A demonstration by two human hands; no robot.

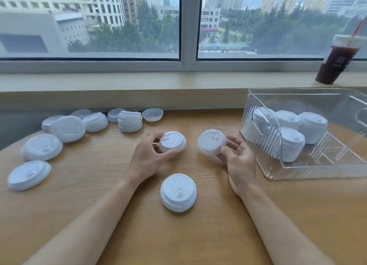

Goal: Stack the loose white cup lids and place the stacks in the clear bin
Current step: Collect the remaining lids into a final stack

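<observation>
Both hands up over the surface (pixel 99 185), each with lids. My left hand (pixel 148 157) grips a short stack of lids (pixel 172 142) by the rim, thumb near side, fingers far side, top face tilted up toward me. My right hand (pixel 239 155) pinches a single lid (pixel 211 144) at its right edge, face also tilted toward me. The two sit side by side, close but apart, single lid to the right of the stack. Joining them looks like a short leftward carry, then seating the single lid flat on top. A finished-looking stack (pixel 178 192) rests on the surface just below, between my wrists. The clear bin (pixel 258 145) lies right, nearer my right hand, several stacks inside. Loose lids (pixel 42 146) spread far left, nearer the left hand.
</observation>
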